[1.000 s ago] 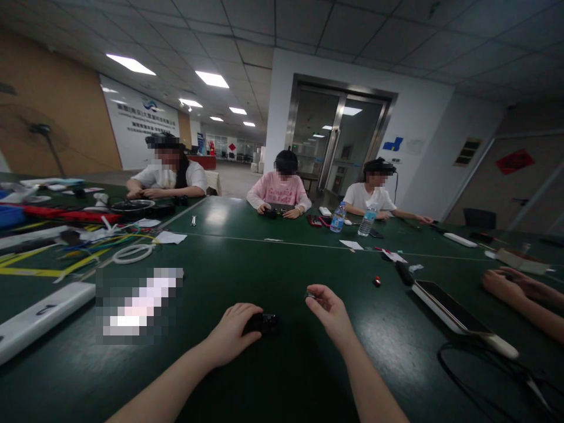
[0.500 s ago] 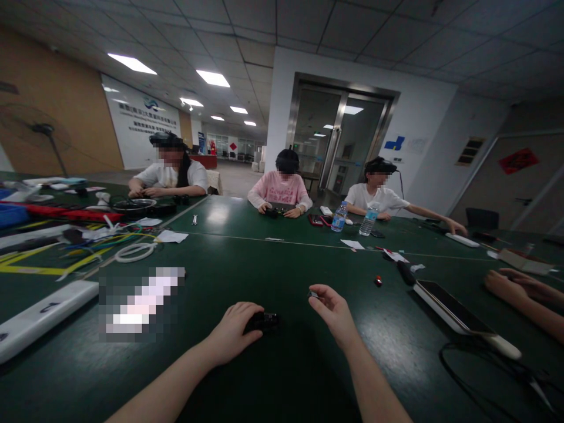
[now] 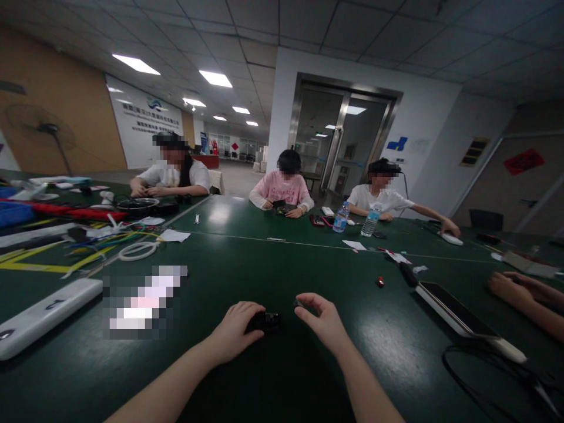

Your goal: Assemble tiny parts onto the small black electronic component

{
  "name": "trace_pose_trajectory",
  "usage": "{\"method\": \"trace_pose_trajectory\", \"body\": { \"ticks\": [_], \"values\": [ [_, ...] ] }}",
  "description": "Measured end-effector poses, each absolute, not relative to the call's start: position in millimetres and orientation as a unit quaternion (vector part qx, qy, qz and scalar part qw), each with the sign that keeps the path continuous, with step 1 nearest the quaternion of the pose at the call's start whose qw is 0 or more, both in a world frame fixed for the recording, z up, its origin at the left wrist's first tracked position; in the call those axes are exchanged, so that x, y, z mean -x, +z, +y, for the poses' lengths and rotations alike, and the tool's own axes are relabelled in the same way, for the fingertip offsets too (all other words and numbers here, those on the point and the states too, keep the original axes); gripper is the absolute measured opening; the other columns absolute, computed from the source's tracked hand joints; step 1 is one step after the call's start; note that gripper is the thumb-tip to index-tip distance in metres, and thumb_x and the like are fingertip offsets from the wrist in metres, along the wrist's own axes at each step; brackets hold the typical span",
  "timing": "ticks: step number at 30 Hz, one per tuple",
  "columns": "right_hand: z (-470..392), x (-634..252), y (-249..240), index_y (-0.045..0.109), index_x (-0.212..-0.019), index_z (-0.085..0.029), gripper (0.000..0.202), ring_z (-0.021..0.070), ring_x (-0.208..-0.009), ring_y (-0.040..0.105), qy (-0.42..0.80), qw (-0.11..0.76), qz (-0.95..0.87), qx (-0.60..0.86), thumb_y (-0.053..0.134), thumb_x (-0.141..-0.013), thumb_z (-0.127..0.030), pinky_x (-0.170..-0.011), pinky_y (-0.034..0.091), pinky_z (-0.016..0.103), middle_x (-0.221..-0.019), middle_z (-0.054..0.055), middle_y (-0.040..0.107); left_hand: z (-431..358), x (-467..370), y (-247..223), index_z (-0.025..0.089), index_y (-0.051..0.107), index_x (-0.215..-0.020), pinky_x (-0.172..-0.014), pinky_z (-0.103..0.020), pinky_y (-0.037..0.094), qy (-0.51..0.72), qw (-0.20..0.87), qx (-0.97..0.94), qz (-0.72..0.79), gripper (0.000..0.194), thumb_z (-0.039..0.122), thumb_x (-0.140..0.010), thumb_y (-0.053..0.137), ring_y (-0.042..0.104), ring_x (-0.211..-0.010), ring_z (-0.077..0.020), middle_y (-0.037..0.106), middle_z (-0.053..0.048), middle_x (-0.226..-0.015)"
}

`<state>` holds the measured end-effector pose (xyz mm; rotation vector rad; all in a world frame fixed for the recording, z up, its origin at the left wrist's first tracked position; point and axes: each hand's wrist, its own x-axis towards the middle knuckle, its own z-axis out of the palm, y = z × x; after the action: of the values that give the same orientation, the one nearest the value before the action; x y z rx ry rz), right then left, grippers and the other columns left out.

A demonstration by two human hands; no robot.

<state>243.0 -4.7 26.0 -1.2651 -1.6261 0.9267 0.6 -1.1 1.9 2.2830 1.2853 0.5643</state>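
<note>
My left hand (image 3: 234, 329) is wrapped round the left side of a small black device (image 3: 272, 319) resting on the green table (image 3: 247, 264). Its right end shows a few shiny details, too small to make out; the rest is hidden by my fingers. To the right of it, my right hand (image 3: 324, 322) pinches a small dark piece (image 3: 297, 304) between thumb and fingertips. That piece is held a little above and apart from the device, and its kind is unclear.
A white bar marked with a digit (image 3: 53, 311) and a blurred bright screen (image 3: 147, 302) lie left. On the right are a phone (image 3: 456, 308), a black cable (image 3: 462, 370), a small red item (image 3: 379, 282) and another person's hands (image 3: 513, 288). Water bottles (image 3: 341, 217) stand farther back.
My right hand has moved left with the small piece, closer to the black device. My left hand keeps its hold. Across the table, a person's outstretched hand has shifted a white object.
</note>
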Motion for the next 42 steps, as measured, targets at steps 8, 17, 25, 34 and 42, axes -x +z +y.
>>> {"method": "trace_pose_trajectory", "body": {
  "ticks": [8,17,25,34,42],
  "values": [
    [-14,-220,26,0.065,-0.095,-0.022,0.025,0.021,-0.095,0.058,0.373,0.356,-0.687,0.512,0.065,-0.071,-0.031,-0.089,0.042,0.038,-0.096,0.002,0.065,-2,-2,4,0.026,0.053,-0.114,-0.1,-0.04,0.03,0.208,0.226,-0.828,0.47,0.041,0.029,-0.074,0.061,0.046,-0.115,-0.0239,0.057,-0.004,-0.119],
    [-14,-200,12,0.068,-0.088,-0.03,0.02,0.0222,-0.108,0.049,0.301,0.282,-0.755,0.51,0.07,-0.068,-0.028,-0.094,0.035,0.04,-0.108,0.0,0.06,1,-1,-5,0.027,0.053,-0.114,-0.098,-0.038,0.033,0.23,0.211,-0.835,0.454,0.039,0.028,-0.076,0.061,0.048,-0.112,-0.0229,0.058,-0.003,-0.116],
    [-14,-197,13,0.065,-0.093,-0.027,0.021,0.0194,-0.101,0.054,0.269,0.269,-0.775,0.504,0.067,-0.072,-0.026,-0.093,0.037,0.037,-0.105,0.001,0.062,0,-3,0,0.025,0.054,-0.112,-0.096,-0.039,0.034,0.227,0.212,-0.832,0.459,0.038,0.025,-0.074,0.063,0.049,-0.11,-0.0232,0.059,-0.004,-0.114],
    [-20,-197,18,0.062,-0.094,-0.028,0.02,0.0203,-0.102,0.053,0.246,0.263,-0.787,0.5,0.063,-0.074,-0.026,-0.092,0.037,0.039,-0.104,0.0,0.061,1,-1,-4,0.025,0.053,-0.112,-0.096,-0.04,0.035,0.238,0.214,-0.832,0.454,0.039,0.025,-0.075,0.063,0.049,-0.11,-0.023,0.059,-0.003,-0.114],
    [-20,-198,17,0.061,-0.097,-0.03,0.025,0.0214,-0.104,0.052,0.241,0.259,-0.798,0.488,0.064,-0.072,-0.025,-0.093,0.035,0.041,-0.106,-0.001,0.061,0,-2,-3,0.025,0.054,-0.112,-0.096,-0.04,0.034,0.235,0.214,-0.831,0.457,0.039,0.026,-0.074,0.063,0.049,-0.11,-0.024,0.059,-0.004,-0.114]
  ]
}}
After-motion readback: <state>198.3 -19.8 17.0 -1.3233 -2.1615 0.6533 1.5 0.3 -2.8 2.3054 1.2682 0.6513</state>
